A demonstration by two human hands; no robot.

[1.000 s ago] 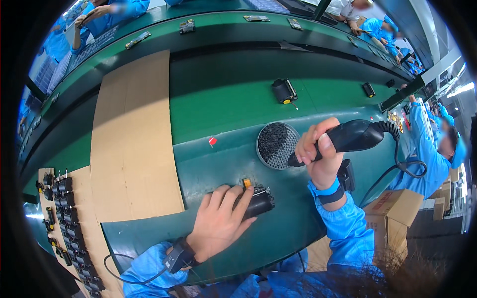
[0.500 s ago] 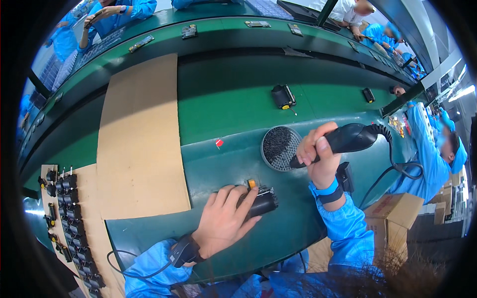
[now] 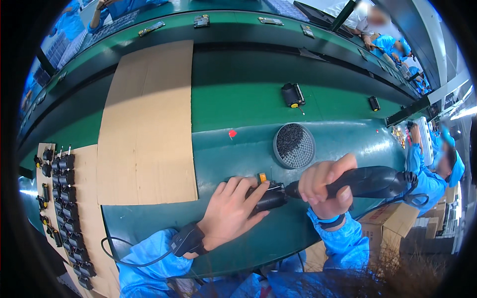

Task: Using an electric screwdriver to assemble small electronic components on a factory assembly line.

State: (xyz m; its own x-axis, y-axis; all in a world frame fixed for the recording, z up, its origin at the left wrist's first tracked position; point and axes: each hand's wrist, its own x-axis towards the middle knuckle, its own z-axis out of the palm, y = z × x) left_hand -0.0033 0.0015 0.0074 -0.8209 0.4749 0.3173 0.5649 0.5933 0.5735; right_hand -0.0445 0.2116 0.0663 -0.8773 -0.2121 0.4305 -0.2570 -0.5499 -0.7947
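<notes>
"How are the hands?"

"Left hand (image 3: 226,213), half-curled, holds the black module (image 3: 272,199) between fingers and thumb; right hand (image 3: 325,188) wraps the electric screwdriver (image 3: 370,183), tip beside the module, contact unclear."

"Risks?"

"A light left hold could let the module roll; beyond the right hand, a bumped screw tub (image 3: 280,160) might spill."

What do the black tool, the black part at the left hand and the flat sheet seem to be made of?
Black tool: probably hard plastic; smooth, with a low sheen.
Black part: likely plastic, judging by its glossy curved side, though coated metal isn't ruled out.
Flat sheet: looks like cardboard; matte, tan, faintly creased.
</notes>
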